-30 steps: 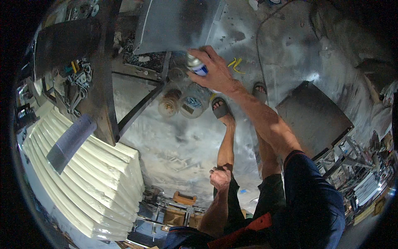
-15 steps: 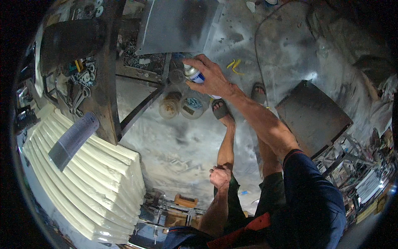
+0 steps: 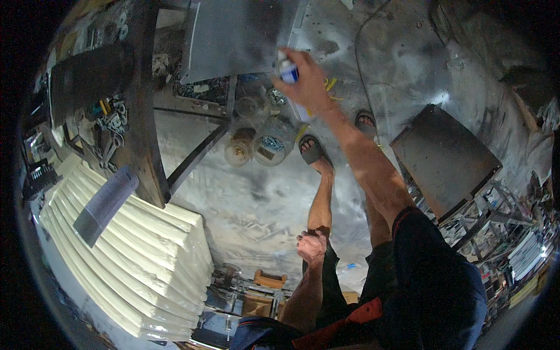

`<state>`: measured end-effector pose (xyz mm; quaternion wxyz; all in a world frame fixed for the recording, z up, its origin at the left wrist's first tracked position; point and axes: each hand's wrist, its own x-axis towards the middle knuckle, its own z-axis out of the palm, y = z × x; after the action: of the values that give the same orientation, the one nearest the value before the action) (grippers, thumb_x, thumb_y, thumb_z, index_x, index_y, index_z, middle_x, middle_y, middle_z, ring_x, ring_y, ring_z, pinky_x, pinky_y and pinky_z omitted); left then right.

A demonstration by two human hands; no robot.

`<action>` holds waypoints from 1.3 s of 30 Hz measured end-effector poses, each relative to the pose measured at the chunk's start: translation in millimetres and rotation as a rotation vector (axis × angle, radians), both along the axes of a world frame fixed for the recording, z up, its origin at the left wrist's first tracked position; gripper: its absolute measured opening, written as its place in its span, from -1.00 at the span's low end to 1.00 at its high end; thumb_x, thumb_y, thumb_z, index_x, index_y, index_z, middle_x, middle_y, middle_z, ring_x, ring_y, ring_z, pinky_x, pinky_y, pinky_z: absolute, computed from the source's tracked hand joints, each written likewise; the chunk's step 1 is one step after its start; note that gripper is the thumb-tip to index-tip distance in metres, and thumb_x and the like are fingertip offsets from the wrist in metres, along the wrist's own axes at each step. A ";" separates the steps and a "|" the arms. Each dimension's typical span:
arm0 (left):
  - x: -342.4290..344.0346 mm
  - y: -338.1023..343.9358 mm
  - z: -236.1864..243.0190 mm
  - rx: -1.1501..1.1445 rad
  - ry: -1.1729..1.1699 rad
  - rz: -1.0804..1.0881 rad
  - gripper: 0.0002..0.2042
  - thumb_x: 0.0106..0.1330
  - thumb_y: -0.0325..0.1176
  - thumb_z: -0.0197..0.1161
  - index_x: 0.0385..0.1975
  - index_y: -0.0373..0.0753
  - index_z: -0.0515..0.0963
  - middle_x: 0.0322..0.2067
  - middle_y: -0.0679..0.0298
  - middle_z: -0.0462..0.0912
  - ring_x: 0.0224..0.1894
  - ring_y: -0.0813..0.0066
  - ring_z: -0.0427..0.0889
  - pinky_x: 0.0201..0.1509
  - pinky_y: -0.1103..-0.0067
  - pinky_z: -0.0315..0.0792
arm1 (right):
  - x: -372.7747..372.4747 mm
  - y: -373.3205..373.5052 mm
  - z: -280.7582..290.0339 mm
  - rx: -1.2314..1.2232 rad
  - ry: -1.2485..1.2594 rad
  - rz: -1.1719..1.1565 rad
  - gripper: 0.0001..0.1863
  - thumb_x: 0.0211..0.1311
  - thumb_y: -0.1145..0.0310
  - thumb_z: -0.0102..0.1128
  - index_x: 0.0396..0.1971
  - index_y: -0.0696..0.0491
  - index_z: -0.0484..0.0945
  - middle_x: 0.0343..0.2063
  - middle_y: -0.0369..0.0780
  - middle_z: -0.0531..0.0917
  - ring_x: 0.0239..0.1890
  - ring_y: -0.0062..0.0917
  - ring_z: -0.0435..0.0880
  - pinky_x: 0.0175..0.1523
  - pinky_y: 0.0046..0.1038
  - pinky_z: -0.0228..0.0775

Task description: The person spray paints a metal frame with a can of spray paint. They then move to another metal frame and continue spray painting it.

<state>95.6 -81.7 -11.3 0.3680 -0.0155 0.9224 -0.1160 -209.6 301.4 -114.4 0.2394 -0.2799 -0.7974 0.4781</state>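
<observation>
My right hand (image 3: 306, 84) is closed round a spray can (image 3: 288, 71) with a silver top and a blue-and-white label, held near the lower right corner of a grey metal panel (image 3: 245, 29). My left hand (image 3: 311, 246) is curled closed, low in the view at my left knee; whatever is in its fingers, if anything, is hidden. Below the can stand clear tubs with small metal parts (image 3: 272, 143) and yellowish pieces (image 3: 237, 150). Yellow strips (image 3: 331, 87) lie on the floor behind my right hand.
A dark bench (image 3: 146, 134) holds loose wrenches (image 3: 111, 128). Below it is a cream, ribbed, wrapped stack (image 3: 134, 256) with a grey piece (image 3: 105, 204) on top. A dark square plate (image 3: 444, 163) and metal scrap lie at right. A cable (image 3: 366, 70) crosses the floor. My sandalled feet stand mid-view.
My right hand with the spray can has risen from lower left to up and right, nearer the panel's right edge, and is blurred. My left hand has barely moved.
</observation>
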 end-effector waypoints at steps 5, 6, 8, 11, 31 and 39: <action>11.1 -7.5 -4.7 0.005 0.042 -0.033 -0.52 0.21 0.05 0.37 -0.24 -0.35 0.62 -0.24 -0.07 0.68 -0.23 -0.17 0.78 -0.14 0.06 0.69 | 48.5 -52.4 -41.3 -0.179 -0.133 0.123 -0.17 0.04 0.27 0.64 0.37 -0.05 0.47 0.07 0.04 0.64 0.07 0.01 0.70 0.16 -0.09 0.58; 26.5 -28.1 -14.5 0.053 0.090 -0.071 -0.51 0.20 0.06 0.37 -0.24 -0.35 0.61 -0.25 -0.07 0.68 -0.23 -0.17 0.77 -0.16 0.06 0.68 | 42.8 -51.1 -42.1 -0.186 -0.089 0.096 -0.17 0.03 0.27 0.65 0.36 -0.05 0.47 0.06 0.04 0.65 0.07 0.00 0.71 0.16 -0.09 0.58; 36.0 -42.8 -26.2 0.138 0.125 -0.159 -0.50 0.19 0.08 0.38 -0.25 -0.35 0.60 -0.27 -0.05 0.67 -0.24 -0.18 0.76 -0.19 0.05 0.68 | 29.2 -30.5 -59.4 -0.177 -0.013 0.021 -0.17 0.03 0.27 0.65 0.35 -0.05 0.47 0.02 0.04 0.66 0.06 -0.01 0.71 0.16 -0.09 0.58; 41.7 -54.0 -31.7 0.163 0.131 -0.222 -0.49 0.18 0.10 0.38 -0.26 -0.33 0.59 -0.29 -0.02 0.66 -0.27 -0.17 0.75 -0.24 0.05 0.66 | -15.9 25.2 -35.6 0.022 0.134 -0.208 -0.16 0.03 0.26 0.66 0.36 -0.05 0.47 -0.04 0.02 0.69 -0.01 -0.03 0.75 0.14 -0.07 0.60; 28.0 -35.3 -25.2 0.214 0.268 -0.253 -0.57 0.15 0.04 0.42 -0.36 -0.28 0.61 -0.46 0.04 0.67 -0.42 -0.10 0.74 -0.38 0.10 0.64 | -3.9 53.1 -42.2 0.016 0.119 -0.235 -0.20 -0.01 0.25 0.69 0.30 -0.03 0.53 -0.04 -0.04 0.69 0.00 -0.11 0.75 0.11 -0.09 0.60; 28.0 -36.5 -23.3 0.137 0.269 -0.332 -0.52 0.10 0.13 0.44 -0.38 -0.24 0.61 -0.45 0.09 0.69 -0.43 -0.04 0.74 -0.37 0.13 0.64 | -24.8 99.8 -14.8 0.062 0.152 -0.261 -0.18 -0.02 0.23 0.69 0.31 -0.04 0.52 -0.11 -0.03 0.76 -0.06 -0.12 0.79 0.10 -0.08 0.61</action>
<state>123.6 -118.2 -34.6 0.2178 0.1463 0.9588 -0.1088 -234.4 401.2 -129.2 0.3675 -0.3366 -0.7483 0.4379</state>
